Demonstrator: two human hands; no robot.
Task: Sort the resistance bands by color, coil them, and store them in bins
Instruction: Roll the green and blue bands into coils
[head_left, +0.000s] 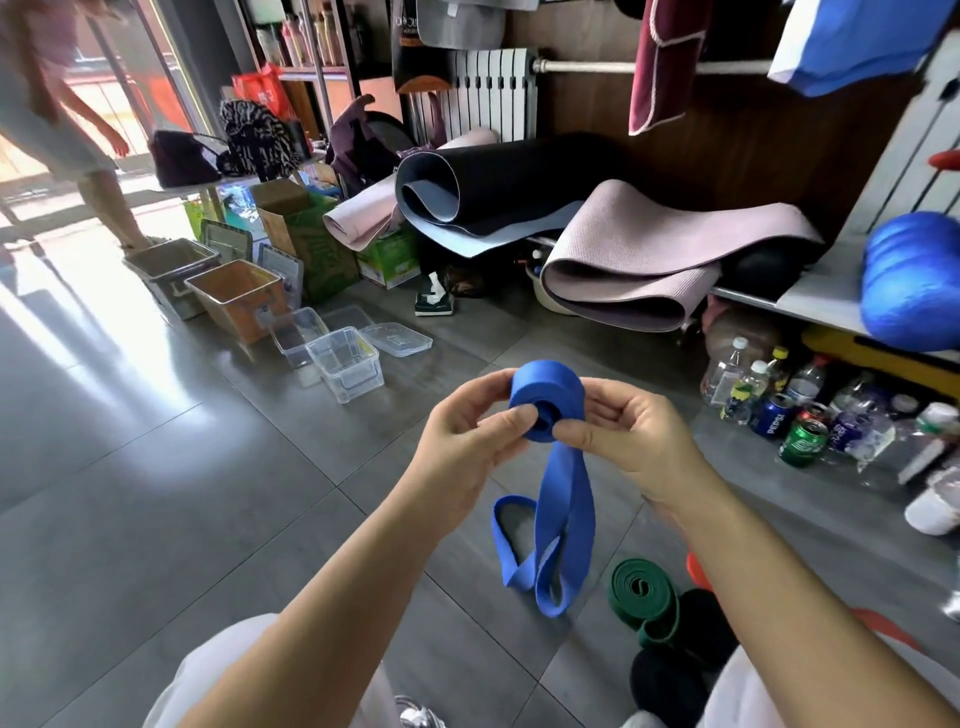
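A blue resistance band (545, 400) is partly rolled into a coil held up in front of me. My left hand (467, 436) pinches the coil from the left and my right hand (623, 431) grips it from the right. The band's loose tail hangs down to the floor in loops. A coiled green band (644, 597) lies on the floor at the lower right, beside black bands (670, 680) and a red band (698, 571) half hidden by my right arm. Clear plastic bins (345, 364) stand on the floor to the left, beyond my hands.
Two larger brown-tinted bins (234, 296) and a flat clear lid (396, 339) sit near the clear bins. Rolled yoga mats (623, 270) are piled behind. Bottles and cans (795, 415) crowd the floor at right. Another person (78, 130) stands at the far left.
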